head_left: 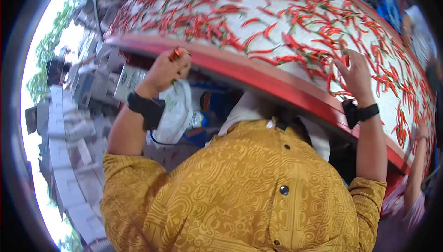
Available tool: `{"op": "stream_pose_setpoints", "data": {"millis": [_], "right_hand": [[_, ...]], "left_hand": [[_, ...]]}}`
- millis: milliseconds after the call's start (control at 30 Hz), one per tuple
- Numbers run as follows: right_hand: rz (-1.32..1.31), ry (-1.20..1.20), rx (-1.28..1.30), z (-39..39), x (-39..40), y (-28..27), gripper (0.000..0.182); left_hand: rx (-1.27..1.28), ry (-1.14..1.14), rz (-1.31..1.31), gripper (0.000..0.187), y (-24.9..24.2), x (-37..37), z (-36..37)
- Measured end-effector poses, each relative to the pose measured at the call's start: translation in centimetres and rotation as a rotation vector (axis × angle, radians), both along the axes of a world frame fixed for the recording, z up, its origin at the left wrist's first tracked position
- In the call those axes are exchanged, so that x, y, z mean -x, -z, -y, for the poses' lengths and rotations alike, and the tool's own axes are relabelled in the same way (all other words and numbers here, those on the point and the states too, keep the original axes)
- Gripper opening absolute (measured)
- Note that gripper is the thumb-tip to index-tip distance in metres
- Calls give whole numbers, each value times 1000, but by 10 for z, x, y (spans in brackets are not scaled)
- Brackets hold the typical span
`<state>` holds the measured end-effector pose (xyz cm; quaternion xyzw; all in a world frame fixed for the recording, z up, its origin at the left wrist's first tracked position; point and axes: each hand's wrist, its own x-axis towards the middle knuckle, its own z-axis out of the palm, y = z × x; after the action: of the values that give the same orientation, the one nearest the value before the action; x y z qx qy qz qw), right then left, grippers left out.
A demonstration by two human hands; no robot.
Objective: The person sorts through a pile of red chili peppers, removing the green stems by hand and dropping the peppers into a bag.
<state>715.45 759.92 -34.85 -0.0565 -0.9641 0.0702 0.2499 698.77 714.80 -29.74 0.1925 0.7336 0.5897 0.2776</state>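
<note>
Red chili peppers (258,35) with green stems lie scattered over a white tabletop (240,19) with a raised red rim (258,81). My left hand (170,70) is closed around a few chili peppers (175,55), just off the near edge at the left. A green stem pokes out below the fist. My right hand (357,74) is over the table's near side, thumb and forefinger apart, fingertips right at the loose chilies. Both wrists wear black bands with a small device.
Under the table edge at left hangs a white plastic bag (177,113), with blue and orange packaging beside it. Another person's arm (417,160) reaches to the table at the right, and a further person (417,30) stands at the far right. Grey stacked boxes (69,160) line the left.
</note>
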Motion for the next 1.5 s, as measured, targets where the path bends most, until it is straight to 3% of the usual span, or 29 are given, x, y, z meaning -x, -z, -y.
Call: {"op": "stream_pose_setpoints", "data": {"millis": [100, 167, 200, 267, 333, 367, 400, 467, 567, 600, 633, 667, 700, 733, 767, 833, 900, 967, 1033, 1167, 1333, 1400, 1467, 1500], "right_hand": [[17, -6, -55, -20, -21, 18, 38], [58, -7, -10, -20, -41, 23, 34], [68, -15, 2, -21, -51, 26, 33], [61, -33, 46, -24, -73, 28, 29], [54, -40, 118, -29, -93, 31, 28], [62, -21, 135, -31, -104, 34, 29], [69, -2, 154, -35, -113, 36, 29], [58, 31, 192, -42, -130, 41, 29], [67, 59, 222, -54, -157, 51, 30], [52, 76, 219, -59, -165, 54, 30], [44, 119, 162, -65, -173, 59, 31], [45, 142, 168, -70, -179, 64, 31], [54, 173, 196, -75, -183, 70, 32], [66, 205, 224, -81, -188, 75, 32], [52, 188, 221, -85, -188, 74, 33], [56, 187, 221, -92, -192, 72, 33], [46, 166, 211, -100, -203, 73, 32], [18, 163, 193, -106, -210, 70, 29], [-1, 161, 201, -114, -218, 71, 28], [-27, 126, 213, -132, -239, 72, 28], [-8, 228, 84, -159, -271, 66, 28], [-4, 277, 73, -167, -279, 69, 28], [14, 246, 116, -174, -284, 73, 29], [15, 246, 116, -178, -288, 74, 29]], "left_hand": [[51, -84, 58, 22, 11, -3, 67], [471, -246, 40, 24, 30, -11, 107], [474, -263, 45, 24, 45, -13, 130], [902, -316, -186, 25, 87, -11, 173], [1070, -348, -384, 25, 125, -21, 200], [1017, -250, -288, 30, 138, -31, 207], [1146, 4, -353, 35, 142, -35, 203], [1013, 96, -626, 33, 203, -27, 248], [1145, 267, -463, 29, 180, 21, 248], [1252, -70, -286, 29, 117, 8, 178], [1203, -300, -485, 30, 97, 17, 145], [1158, -283, -661, 31, 75, 27, 106], [1102, -260, -835, 32, 52, 31, 55], [830, -217, -853, 34, 42, 32, 5], [822, -181, -713, 27, 36, 26, -47], [398, 134, -633, 23, 67, 24, -127], [523, 374, -692, 29, 71, -3, -209], [394, 477, -775, 29, 81, -37, -275], [266, 548, -859, 29, 93, -48, -310], [405, 423, -1072, 32, 122, -22, -336], [649, 218, -1244, 34, 92, -26, -356], [614, 70, -1640, 32, 79, -37, -375], [572, 97, -1643, 31, 74, -65, -405], [435, 296, -1469, 31, 78, -73, -422]]}}
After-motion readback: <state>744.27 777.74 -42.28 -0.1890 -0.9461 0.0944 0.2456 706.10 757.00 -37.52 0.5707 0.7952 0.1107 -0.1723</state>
